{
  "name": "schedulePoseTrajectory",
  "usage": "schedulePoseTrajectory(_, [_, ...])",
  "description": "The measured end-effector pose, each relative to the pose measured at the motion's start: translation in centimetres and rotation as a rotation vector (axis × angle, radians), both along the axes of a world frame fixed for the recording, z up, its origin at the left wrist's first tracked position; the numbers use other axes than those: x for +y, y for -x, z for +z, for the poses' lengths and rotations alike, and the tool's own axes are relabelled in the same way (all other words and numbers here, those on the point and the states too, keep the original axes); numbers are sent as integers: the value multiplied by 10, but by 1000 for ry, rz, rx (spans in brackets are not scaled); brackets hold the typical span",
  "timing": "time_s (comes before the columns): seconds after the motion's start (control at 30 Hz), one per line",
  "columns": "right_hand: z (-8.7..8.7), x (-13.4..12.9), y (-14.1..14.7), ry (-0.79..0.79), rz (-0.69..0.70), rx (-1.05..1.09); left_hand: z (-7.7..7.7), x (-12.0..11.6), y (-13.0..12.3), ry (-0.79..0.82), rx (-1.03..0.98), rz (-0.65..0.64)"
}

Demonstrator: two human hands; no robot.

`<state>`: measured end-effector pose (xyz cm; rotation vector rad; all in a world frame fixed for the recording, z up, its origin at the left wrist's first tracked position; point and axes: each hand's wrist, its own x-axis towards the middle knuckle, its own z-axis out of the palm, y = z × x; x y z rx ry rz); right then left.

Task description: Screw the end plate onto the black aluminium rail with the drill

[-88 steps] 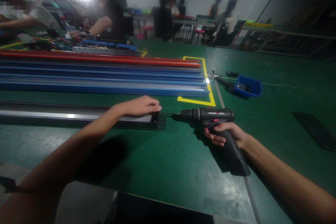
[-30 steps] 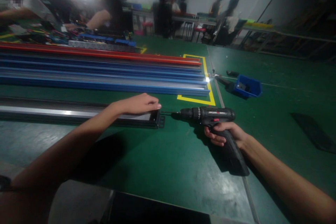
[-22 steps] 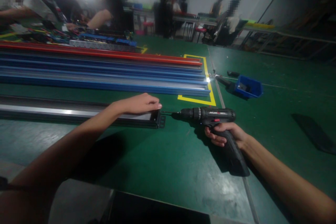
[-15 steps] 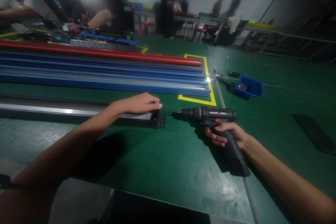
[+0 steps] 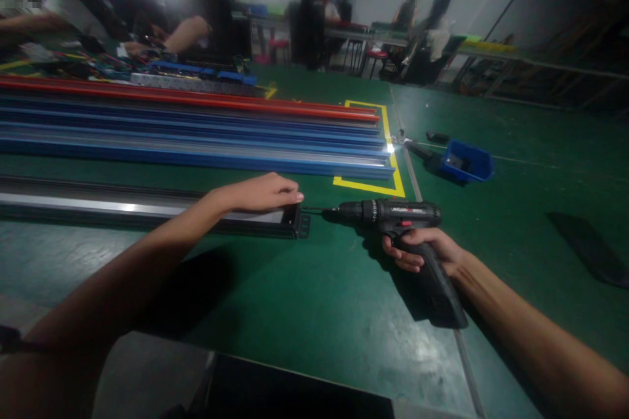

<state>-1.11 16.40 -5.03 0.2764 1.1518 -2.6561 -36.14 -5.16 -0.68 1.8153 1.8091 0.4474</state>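
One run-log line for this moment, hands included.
left hand: resting on black channel | right hand: gripping drill, bit aimed at channel end | nearby: blue bin, blue rails

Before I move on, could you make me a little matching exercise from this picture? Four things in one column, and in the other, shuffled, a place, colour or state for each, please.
Things
1. Drill
2. Bin
3. Tape
4. Left hand

Descriptions
A. Yellow, flat on the green table
B. Over the black rail
C. In the grip of the right hand
D. Blue and open-topped

Right pairs: 1-C, 2-D, 3-A, 4-B
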Motion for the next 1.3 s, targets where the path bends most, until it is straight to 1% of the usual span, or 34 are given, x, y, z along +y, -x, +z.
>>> schedulePoseTrajectory(0.3, [-1,1,0,9,-10,-23,-1,-1,1,-4,0,1])
schedulePoseTrajectory(0.87, [-2,1,0,18,8,11,0,0,0,9,-6,5])
schedulePoseTrajectory(1.3, [-2,1,0,37,2,15,3,-2,-2,10,21,2])
